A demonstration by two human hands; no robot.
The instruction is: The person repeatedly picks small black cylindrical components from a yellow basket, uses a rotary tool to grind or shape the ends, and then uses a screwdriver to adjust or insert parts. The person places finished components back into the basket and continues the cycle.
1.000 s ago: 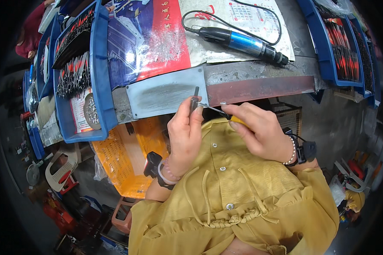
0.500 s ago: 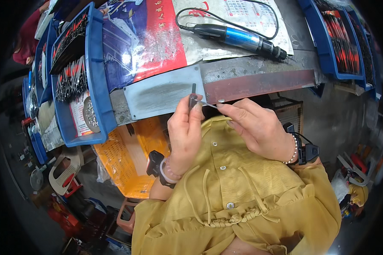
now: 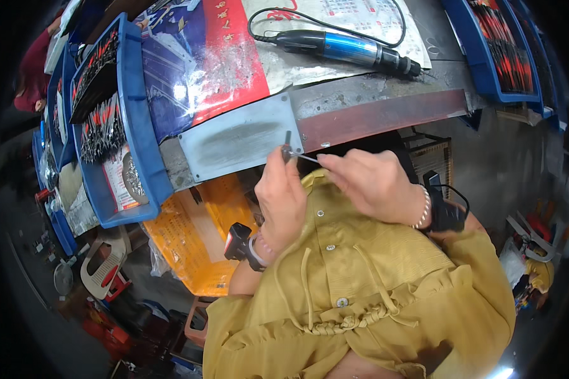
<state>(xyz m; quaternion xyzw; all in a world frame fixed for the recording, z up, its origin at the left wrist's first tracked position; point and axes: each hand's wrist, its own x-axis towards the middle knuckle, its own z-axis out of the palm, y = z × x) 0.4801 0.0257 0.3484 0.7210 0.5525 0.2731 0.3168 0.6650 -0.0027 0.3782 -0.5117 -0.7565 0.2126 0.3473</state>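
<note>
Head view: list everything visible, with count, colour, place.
bench: 1, grey, top
printed paper: count unclear, multicoloured, on bench
corded tool: 1, blue and black, on printed paper
plate: 1, pale blue, bench edge
strip: 1, reddish, right of plate
bins: several, blue, both sides
slim parts: many, black and red, in bins
crate: 1, yellow, below bench
chair: 1, beige, lower left
floor clutter: count unclear, mixed, left and right
another person: 1, dark red clothing, upper left
small piece: 1, dark grey, in left grip
thin shaft: 1, silvery, in right grip
shirt: 1, mustard, lower centre
wrist devices: 2, mostly black, on wrists
left grip: 1, bare, centre
right grip: 1, bare, right of centre
</note>
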